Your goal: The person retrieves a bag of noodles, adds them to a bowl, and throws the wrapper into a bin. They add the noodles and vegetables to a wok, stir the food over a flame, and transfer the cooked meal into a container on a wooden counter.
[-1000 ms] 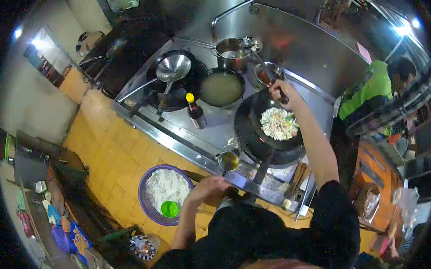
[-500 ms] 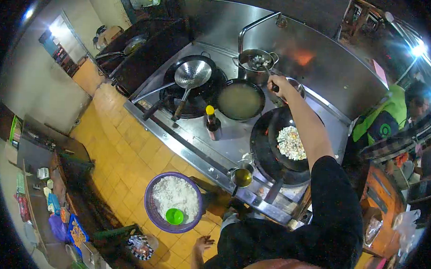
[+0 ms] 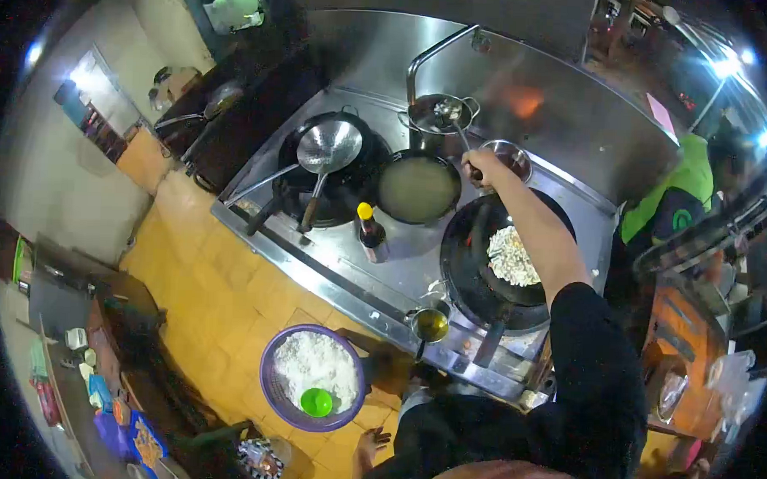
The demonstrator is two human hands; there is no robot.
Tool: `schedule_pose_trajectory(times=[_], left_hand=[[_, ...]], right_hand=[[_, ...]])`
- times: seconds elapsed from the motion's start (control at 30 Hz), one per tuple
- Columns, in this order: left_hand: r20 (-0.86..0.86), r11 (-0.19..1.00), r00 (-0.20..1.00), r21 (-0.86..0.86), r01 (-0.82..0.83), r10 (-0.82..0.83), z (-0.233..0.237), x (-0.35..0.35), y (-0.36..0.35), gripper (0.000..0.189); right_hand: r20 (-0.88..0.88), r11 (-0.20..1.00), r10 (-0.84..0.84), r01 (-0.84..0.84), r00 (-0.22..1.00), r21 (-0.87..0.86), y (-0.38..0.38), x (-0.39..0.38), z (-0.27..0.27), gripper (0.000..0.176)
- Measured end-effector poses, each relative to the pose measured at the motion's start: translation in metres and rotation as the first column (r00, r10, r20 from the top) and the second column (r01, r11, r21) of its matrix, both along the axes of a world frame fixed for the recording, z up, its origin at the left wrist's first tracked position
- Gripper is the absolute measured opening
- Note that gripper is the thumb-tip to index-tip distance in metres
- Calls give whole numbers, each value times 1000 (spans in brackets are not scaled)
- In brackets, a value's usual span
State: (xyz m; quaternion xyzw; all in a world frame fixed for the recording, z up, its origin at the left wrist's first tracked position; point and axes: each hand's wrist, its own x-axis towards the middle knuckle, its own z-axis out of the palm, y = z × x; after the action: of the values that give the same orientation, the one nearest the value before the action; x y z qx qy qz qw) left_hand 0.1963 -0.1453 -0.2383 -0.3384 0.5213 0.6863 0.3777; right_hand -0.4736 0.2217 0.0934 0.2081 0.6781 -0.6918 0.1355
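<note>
My right hand (image 3: 485, 169) is closed round the handle of a ladle (image 3: 460, 134). The ladle's bowl is inside a metal pot (image 3: 421, 121) at the back of the stove. Below my right forearm, a wok (image 3: 469, 280) holds a pale, chopped food mixture (image 3: 511, 257), partly covered by the arm. Just beyond my right wrist stands a steel bowl (image 3: 513, 156). My left hand (image 3: 370, 446) hangs low by my side, fingers apart and holding nothing. Nearest to it is a purple basket (image 3: 268, 386) of white rice (image 3: 316, 362) with a green cup (image 3: 316, 402) in it.
A pan of cloudy liquid (image 3: 419, 187) sits mid-stove, left of the wok. A perforated strainer (image 3: 329, 146) rests over another wok (image 3: 286, 164). A yellow-capped bottle (image 3: 372, 235) and a small pan of oil (image 3: 431, 326) stand near the front edge. A green-jacketed person (image 3: 685, 187) is at the right.
The view has shifted slightly, moving the stove left and down in the picture. My right hand still grips the ladle over the pot, and my left hand still hangs low.
</note>
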Motion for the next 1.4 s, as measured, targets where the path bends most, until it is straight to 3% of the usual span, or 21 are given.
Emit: schedule_pose_trajectory(times=[0.07,0.1,0.17,0.23,0.33,0.5,0.6,0.63,0.7,0.73,0.83,0.9,0.97,1.0,1.03,1.1,1.2,1.23,1.33,1.37,1.4], left_hand=[[240,931,947,244,-273,215,-4,-9,-12,41],[233,934,950,244,-262,206,-10,-13,-16,41],[246,929,953,278,-244,176,-25,-19,-20,37],[310,931,937,269,-247,159,-45,-23,-25,34],[360,939,923,253,-234,133,-53,-31,-31,32],[273,960,959,242,-142,74,-42,-47,-35,32],[249,969,968,234,-75,15,-37,-58,-39,32],[238,972,971,231,-46,-11,-35,-62,-41,32],[220,975,973,221,14,-64,-31,-77,-43,33],[212,975,973,218,48,-95,-30,-85,-44,33],[187,964,959,198,177,-215,-23,-111,-46,33],[169,944,936,179,278,-308,-18,-131,-48,33],[151,921,914,164,353,-378,-14,-150,-45,33],[138,907,900,155,392,-413,-12,-159,-43,33],[120,893,888,144,426,-443,-11,-166,-41,33],[88,857,855,123,500,-511,-2,-181,-34,33],[33,794,795,95,601,-606,9,-199,-24,33],[6,769,771,80,634,-636,15,-201,-21,33],[-69,698,699,41,715,-712,34,-207,-8,34],[-89,685,685,34,728,-723,43,-205,-4,34],[-119,672,669,24,740,-734,52,-202,2,34]], right_hand=[[10,997,32,-31,999,-68,1,15,13,13],[22,988,75,-71,997,-134,2,20,21,15],[-15,990,135,-136,991,-28,5,15,12,16],[98,914,55,-11,994,-406,10,11,6,15],[171,857,44,51,984,-513,15,10,8,17],[140,838,46,38,989,-544,23,26,16,18],[65,778,16,28,998,-627,41,52,21,13],[74,729,92,-16,993,-685,49,61,23,14],[165,716,21,100,986,-691,61,96,34,15],[62,778,-3,41,998,-626,67,118,38,16],[89,756,34,32,995,-653,87,200,62,16],[182,678,127,48,975,-734,110,251,36,11],[233,829,-10,139,972,-541,109,314,54,8],[184,655,-15,149,983,-741,119,337,50,7],[297,585,-39,263,954,-767,130,359,48,7],[295,660,-78,271,952,-701,140,392,33,8],[117,932,-293,311,949,-186,104,432,4,12],[11,955,-229,227,973,-192,112,442,-26,12],[41,971,-213,216,976,-105,135,462,-48,17],[54,953,-275,264,960,149,125,470,-49,27],[-79,824,-136,157,988,545,125,470,-73,34]])
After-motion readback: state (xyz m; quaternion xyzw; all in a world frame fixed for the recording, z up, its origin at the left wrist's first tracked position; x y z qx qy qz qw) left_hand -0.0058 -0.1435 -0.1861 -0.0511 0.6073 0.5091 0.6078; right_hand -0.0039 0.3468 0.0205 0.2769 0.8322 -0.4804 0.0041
